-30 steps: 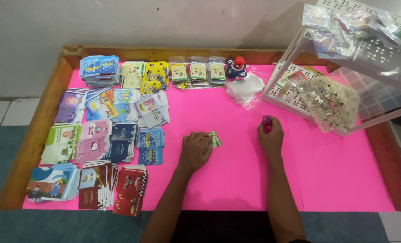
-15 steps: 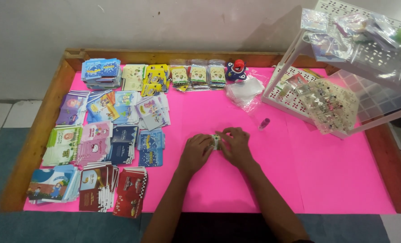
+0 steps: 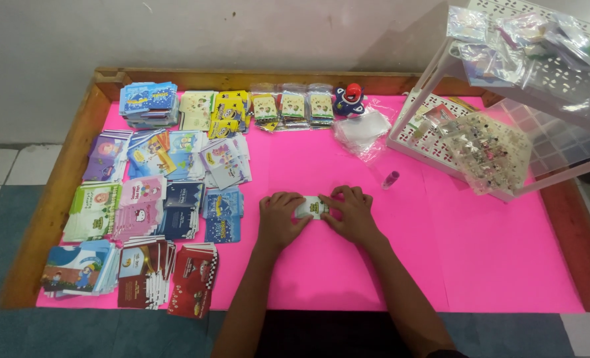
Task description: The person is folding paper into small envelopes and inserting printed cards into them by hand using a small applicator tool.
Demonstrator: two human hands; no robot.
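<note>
Pressed flat on the pink sheet [image 3: 480,265] at table centre: a small pale envelope [image 3: 311,207], pinned between two hands. Left hand [image 3: 279,220] at the envelope's 9 o'clock, fingers curled over its left edge; right hand [image 3: 350,213] at its 3 o'clock, fingers bent down on the right edge. Both grips narrow, closed on the envelope, much of it hidden beneath the fingers. Just beyond the right hand, at 1 o'clock, a pink glue stick [image 3: 390,179] lying loose. Farther out at 12 o'clock, a clear plastic bag [image 3: 362,129] and a red-and-blue toy [image 3: 349,99] near the wooden rim [image 3: 63,192]. At 9 to 10 o'clock, rows of colourful envelope stacks [image 3: 156,199] fanned across the sheet. At 2 o'clock, a white rack [image 3: 434,142] with packets of small trinkets [image 3: 490,151] spilling from it.
</note>
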